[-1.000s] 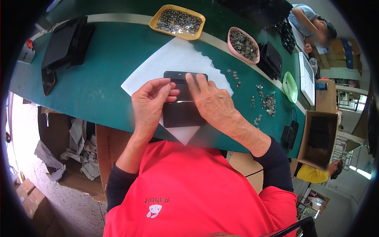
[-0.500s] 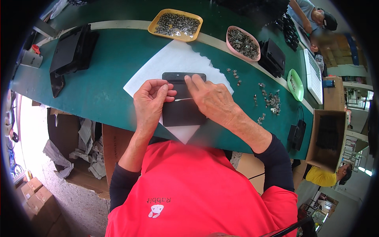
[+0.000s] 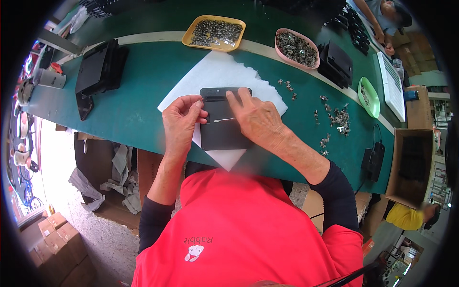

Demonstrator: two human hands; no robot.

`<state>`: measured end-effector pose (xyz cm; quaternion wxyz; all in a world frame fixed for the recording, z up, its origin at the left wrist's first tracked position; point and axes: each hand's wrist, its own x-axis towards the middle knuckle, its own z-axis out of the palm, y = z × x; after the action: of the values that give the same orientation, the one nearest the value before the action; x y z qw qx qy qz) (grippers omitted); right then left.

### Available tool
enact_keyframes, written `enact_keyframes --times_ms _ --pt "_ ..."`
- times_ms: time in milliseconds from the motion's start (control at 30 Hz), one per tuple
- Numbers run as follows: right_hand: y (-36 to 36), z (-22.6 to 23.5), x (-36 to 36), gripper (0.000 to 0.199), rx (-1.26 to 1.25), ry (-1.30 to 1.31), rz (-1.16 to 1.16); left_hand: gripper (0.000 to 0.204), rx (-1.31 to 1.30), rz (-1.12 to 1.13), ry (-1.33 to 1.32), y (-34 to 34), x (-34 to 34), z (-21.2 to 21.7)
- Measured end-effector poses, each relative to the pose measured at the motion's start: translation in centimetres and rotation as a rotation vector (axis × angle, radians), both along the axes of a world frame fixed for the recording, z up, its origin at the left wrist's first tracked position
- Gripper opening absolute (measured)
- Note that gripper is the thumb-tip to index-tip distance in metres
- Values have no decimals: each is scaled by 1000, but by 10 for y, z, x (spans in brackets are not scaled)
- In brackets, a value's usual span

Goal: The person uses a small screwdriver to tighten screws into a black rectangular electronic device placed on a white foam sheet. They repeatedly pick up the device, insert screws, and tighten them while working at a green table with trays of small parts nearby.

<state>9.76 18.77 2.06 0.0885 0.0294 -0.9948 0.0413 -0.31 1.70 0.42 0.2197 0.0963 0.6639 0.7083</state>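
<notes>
A flat black plastic panel [image 3: 221, 134] lies on a white foam sheet [image 3: 215, 79] on the green table. My left hand [image 3: 180, 122] pinches the panel's left edge, thumb and fingers closed on it. My right hand [image 3: 256, 119] rests on the panel's right side, two fingers stretched to its top edge. A thin pale metal strip [image 3: 222, 119] lies across the panel between my hands.
A yellow tray [image 3: 213, 32] and a pink tray [image 3: 296, 48] of small metal parts stand at the back. Loose metal clips [image 3: 334, 117] lie to the right, with a green dish [image 3: 368, 95]. Black panels [image 3: 98, 71] are stacked at left. Another person [image 3: 382, 14] works at the far right.
My hands have stayed on the panel; the right fingers have spread toward its top edge and the metal strip now shows between the hands.
</notes>
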Motion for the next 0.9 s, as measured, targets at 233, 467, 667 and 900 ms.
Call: enact_keyframes --times_ms 233,467,667,900 --pt "-24 -11 10 47 60 39 -34 16 -457 40 449 0 -1 -1" --pt "-21 -11 14 52 -2 51 -39 13 -552 59 600 7 7 5" --pt "-18 -18 14 44 52 141 -2 11 -631 50 622 16 6 12" --pt "-16 -20 14 33 -16 195 2 10 -939 -67 963 27 -1 15"
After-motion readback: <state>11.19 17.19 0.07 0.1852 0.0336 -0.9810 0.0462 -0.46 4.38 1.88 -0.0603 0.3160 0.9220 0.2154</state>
